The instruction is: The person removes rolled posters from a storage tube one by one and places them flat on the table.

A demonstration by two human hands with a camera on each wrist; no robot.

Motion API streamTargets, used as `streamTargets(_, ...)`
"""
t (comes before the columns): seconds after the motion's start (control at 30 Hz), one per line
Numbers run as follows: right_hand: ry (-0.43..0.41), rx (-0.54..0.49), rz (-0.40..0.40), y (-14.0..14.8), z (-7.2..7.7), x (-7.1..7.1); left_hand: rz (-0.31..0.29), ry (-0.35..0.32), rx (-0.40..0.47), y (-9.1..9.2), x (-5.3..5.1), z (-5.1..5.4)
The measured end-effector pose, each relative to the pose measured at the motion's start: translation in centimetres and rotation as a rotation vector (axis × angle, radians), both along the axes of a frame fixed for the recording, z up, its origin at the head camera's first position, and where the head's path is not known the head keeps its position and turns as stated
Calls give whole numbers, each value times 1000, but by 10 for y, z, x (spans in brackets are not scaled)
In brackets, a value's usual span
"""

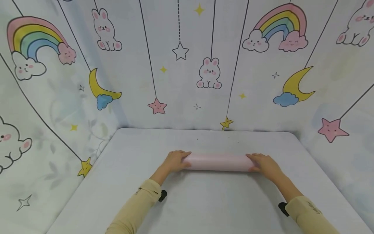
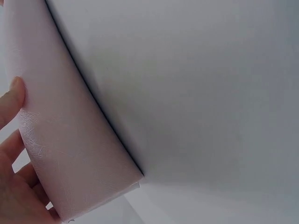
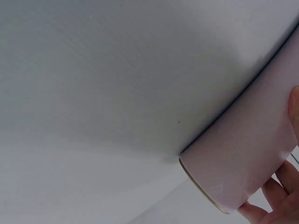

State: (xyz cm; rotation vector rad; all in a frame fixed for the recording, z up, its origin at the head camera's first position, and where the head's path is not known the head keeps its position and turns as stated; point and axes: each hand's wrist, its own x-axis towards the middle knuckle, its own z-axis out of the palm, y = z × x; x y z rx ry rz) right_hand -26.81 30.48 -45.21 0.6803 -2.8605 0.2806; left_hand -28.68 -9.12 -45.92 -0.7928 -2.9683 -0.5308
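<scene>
A smooth pale pink roll (image 1: 219,162) lies crosswise on the white table, towards its far side. My left hand (image 1: 174,161) grips the roll's left end, and my right hand (image 1: 266,165) grips the right end. Seen from the left wrist, the thumb and fingers lie against one side of the pink roll (image 2: 70,116), whose surface is finely creased. In the right wrist view, the roll (image 3: 238,149) shows a thin yellowish rim at its end, with the fingers (image 3: 275,191) partly hidden behind it. What is inside the roll cannot be seen.
The white tabletop (image 1: 216,201) has rounded far corners and a few small dark specks beyond the roll. Pale curtains (image 1: 187,84) printed with rabbits, stars, moons and rainbows stand at the back and both sides. A black strap end (image 1: 162,195) hangs at the left cuff.
</scene>
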Motion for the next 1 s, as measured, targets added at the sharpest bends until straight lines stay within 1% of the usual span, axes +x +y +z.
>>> streamTargets(0.13, 9, -3, 20, 5, -2, 5, 7, 4, -18, 3, 6, -1)
streamTargets(0.27, 31, -8, 31, 9, -2, 11, -3, 24, -28, 6, 10, -1)
streamTargets(0.4, 24, 6, 27, 14, -2, 17, -12, 22, -52, 10, 14, 0)
streamTargets(0.53, 15, 7, 21, 20, 0, 25, -17, 22, -63, 15, 20, 2)
streamTargets(0.8, 36, -9, 23, 30, 4, 40, -37, 40, -107, 25, 31, 4)
streamTargets(1.0, 29, -22, 17, 33, 6, 48, -54, 49, -129, 31, 37, 9)
